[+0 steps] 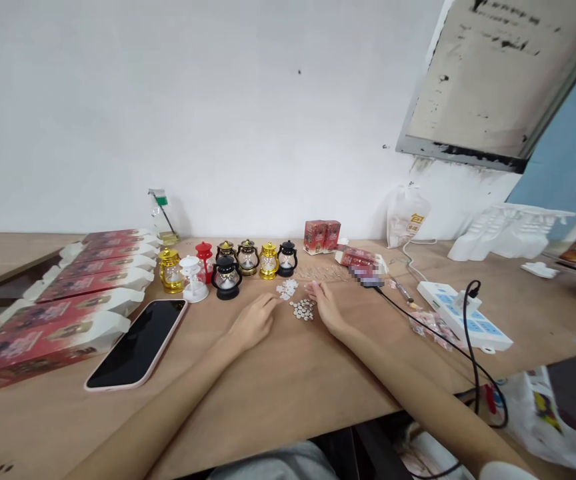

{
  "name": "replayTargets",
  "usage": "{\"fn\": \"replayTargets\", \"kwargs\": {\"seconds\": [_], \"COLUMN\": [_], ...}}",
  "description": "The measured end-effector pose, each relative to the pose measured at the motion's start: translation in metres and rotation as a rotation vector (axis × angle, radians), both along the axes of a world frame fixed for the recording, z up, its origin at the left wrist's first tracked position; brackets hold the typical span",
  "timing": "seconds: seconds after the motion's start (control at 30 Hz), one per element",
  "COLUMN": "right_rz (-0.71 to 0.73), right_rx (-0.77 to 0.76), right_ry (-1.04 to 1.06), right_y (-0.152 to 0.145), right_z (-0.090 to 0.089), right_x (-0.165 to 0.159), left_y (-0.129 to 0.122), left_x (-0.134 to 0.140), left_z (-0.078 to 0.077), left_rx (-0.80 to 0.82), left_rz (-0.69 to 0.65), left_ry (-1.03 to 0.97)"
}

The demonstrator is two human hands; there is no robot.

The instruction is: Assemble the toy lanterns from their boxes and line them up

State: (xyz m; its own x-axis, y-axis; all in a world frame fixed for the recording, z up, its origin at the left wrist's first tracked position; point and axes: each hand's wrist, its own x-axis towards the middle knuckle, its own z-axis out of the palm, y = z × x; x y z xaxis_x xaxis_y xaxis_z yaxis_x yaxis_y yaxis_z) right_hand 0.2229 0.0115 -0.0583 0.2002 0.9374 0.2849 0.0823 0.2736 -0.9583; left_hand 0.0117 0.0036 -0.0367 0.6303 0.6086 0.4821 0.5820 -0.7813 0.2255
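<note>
My left hand [255, 325] is over the table, its fingertips pressed together beside a small heap of flat white pieces [288, 287]. Whatever is in that pinch is too small to make out. Across the heap, my right hand [327, 308] has its fingers bent in against the thumb, and their contents cannot be seen clearly. Between the hands lies a pile of small round silvery discs [303, 309], like button cells. Behind stand several miniature lanterns: a black lantern [227, 279], a white lantern [194, 280], a red lantern [205, 255] and a gold lantern [269, 261] among them.
Red printed boxes [53, 323] line the left side, with a phone [138, 343] in front. More red boxes [322, 236] stand at the back. On the right are a power strip [463, 317], a black cable [418, 325], small packets [433, 327] and a plastic bag [407, 217].
</note>
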Motion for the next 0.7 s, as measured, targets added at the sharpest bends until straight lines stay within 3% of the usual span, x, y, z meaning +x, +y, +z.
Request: {"fn": "replayTargets", "kwargs": {"seconds": [0.2, 0.33, 0.57, 0.7], "right_rz": [-0.045, -0.072, -0.051, -0.018], "right_rx": [-0.063, -0.102, -0.125, -0.216], "right_ry": [0.235, 0.33, 0.38, 0.357], "right_y": [0.004, 0.004, 0.004, 0.003], "right_z": [0.002, 0.005, 0.006, 0.01], "right_x": [-0.004, -0.004, -0.003, -0.002], "left_y": [-0.012, -0.014, -0.005, -0.002], "left_x": [0.059, 0.083, 0.083, 0.079], "left_z": [-0.005, -0.007, -0.012, -0.011], "left_rx": [-0.167, -0.218, -0.286, -0.321], "left_rz": [-0.017, -0.004, -0.016, 0.006], "left_ry": [-0.135, -0.15, -0.284, -0.304]}}
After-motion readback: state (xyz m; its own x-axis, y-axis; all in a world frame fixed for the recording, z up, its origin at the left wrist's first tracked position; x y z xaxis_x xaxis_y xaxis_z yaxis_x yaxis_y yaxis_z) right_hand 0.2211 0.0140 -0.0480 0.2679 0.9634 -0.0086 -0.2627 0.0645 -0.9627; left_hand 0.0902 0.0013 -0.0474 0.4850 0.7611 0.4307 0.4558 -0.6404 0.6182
